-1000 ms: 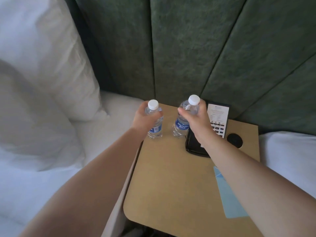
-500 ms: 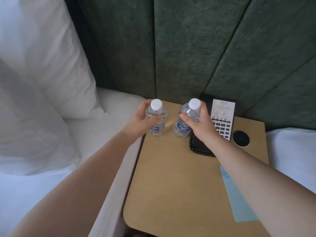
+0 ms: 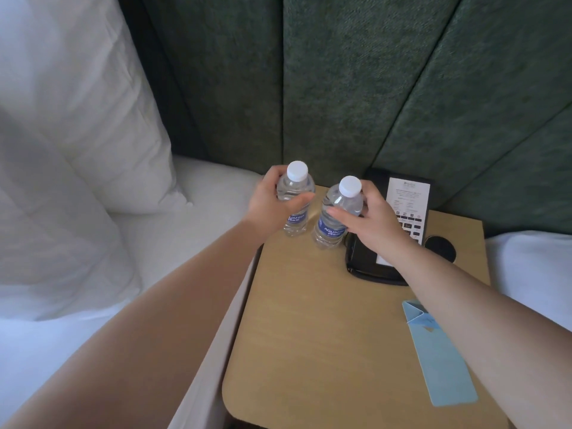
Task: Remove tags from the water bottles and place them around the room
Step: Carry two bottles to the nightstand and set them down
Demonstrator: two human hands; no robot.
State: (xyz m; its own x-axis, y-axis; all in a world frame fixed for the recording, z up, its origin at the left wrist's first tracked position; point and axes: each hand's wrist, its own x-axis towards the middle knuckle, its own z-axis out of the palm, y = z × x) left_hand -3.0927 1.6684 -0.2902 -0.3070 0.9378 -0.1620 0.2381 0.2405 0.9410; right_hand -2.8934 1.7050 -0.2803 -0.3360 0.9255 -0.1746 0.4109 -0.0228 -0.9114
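Both hands gripping: left hand wrapped round left water bottle, right hand round right water bottle, both bottles upright, white caps on, side by side at back-left corner of wooden nightstand, just beside black phone.

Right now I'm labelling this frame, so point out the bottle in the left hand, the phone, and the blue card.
left bottle [image 3: 297,170], head view, white cap.
phone [image 3: 365,261], head view, black base.
blue card [image 3: 445,363], head view, flat middle.
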